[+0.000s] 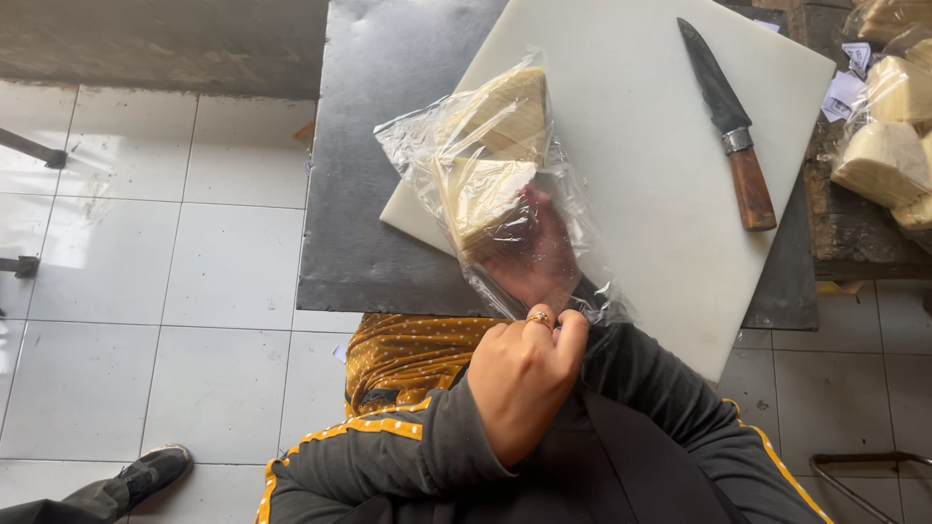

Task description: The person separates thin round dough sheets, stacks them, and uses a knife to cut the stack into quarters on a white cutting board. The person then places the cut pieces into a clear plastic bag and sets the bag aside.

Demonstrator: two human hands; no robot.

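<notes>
Head view, left to right. Grey floor tiles (146, 262) at far left, a dark shoe (155, 471) at the lower left corner. Dark slab tabletop (359, 213) carries a white cutting board (660, 165). Left hand (524, 388): fingers clenched, pinching the mouth edge of a clear plastic bag (490, 165) at the near rim; a ring shows on one finger. The bag runs away from this hand, up and slightly leftward over the board's left corner, long axis near-to-far. Right hand (534, 254): inside the bag, seen through the film, fingers wrapped round the lower of two pale wedge-shaped slices (485, 199); the second wedge lies just beyond it, toward the closed end of the bag, the two touching or nearly so. Relative to the left fingers the wedges lie straight ahead, deeper in the bag; the right hand is the nearer, being in contact. Further right, a knife (728, 121) with wooden handle rests on the board, well apart from both hands. Far right edge: more bagged pale wedges (888, 155) stacked on a wooden surface.
</notes>
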